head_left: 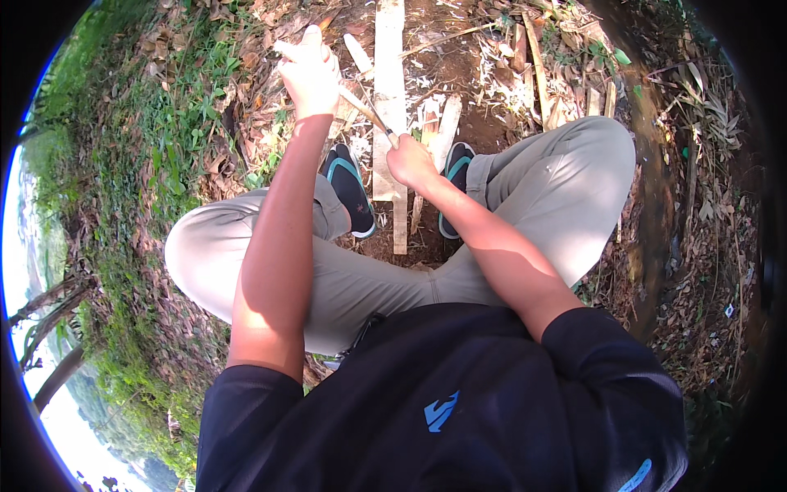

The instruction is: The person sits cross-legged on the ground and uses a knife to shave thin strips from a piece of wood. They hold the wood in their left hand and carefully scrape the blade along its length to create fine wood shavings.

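Left hand (310, 74) gripping stick (357, 56), right hand (410, 162) gripping knife (370, 113)

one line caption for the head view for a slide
Squatting person's left hand steadies a wood strip while the right hand works a knife.

Bright sun from the left glares on both forearms, the dark shirt (443, 402) sits in shade, and fisheye bending darkens the rim.

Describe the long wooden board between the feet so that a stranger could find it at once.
Look at the bare brown earth in front of the seated person's knees. Between the two dark sandals with teal straps lies a long pale wooden plank, running straight away from the person. It is far longer and wider than the short pale offcuts beside it.
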The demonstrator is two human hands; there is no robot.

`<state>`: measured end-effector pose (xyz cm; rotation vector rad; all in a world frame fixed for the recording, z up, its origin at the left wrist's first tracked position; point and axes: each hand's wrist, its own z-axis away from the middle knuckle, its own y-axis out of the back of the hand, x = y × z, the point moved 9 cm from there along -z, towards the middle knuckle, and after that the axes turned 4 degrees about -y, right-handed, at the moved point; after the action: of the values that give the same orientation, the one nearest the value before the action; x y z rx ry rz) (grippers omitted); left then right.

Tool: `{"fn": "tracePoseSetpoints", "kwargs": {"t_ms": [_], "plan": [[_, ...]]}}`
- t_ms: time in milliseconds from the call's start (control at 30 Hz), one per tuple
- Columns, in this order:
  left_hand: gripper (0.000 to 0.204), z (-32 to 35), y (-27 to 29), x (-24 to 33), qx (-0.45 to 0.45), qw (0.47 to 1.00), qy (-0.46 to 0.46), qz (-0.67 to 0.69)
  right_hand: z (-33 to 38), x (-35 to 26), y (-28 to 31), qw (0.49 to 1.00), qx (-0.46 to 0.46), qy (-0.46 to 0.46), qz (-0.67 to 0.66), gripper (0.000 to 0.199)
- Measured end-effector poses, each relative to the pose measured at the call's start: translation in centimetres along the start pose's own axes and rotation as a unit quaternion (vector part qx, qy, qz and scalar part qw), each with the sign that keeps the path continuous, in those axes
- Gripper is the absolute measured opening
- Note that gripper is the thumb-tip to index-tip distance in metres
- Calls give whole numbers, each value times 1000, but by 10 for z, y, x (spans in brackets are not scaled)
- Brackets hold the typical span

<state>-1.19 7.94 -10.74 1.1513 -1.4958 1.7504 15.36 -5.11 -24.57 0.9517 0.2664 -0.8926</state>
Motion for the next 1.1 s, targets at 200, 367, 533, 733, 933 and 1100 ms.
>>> {"fn": "tracePoseSetpoints", "kwargs": {"t_ms": [200,367,533,733,933,1100], "plan": [[31,4,1,1,18,999,22,-17,33,-49,55,950,124,163,-236,24],[34,7,-3,4,38,999,9,-38,24,-6,9,1000,-1,22,-11,32],[39,2,1,2,30,999,6,-42,21,-18,21,997,47,43,-46,30],[37,3,-1,1,36,998,8,-52,28,-33,51,953,146,179,-195,35],[34,2,2,-1,23,998,2,-61,6,-11,13,999,1,39,12,55],[30,2,8,-2,7,999,-4,-48,56,-66,71,965,110,163,-173,44]]}}
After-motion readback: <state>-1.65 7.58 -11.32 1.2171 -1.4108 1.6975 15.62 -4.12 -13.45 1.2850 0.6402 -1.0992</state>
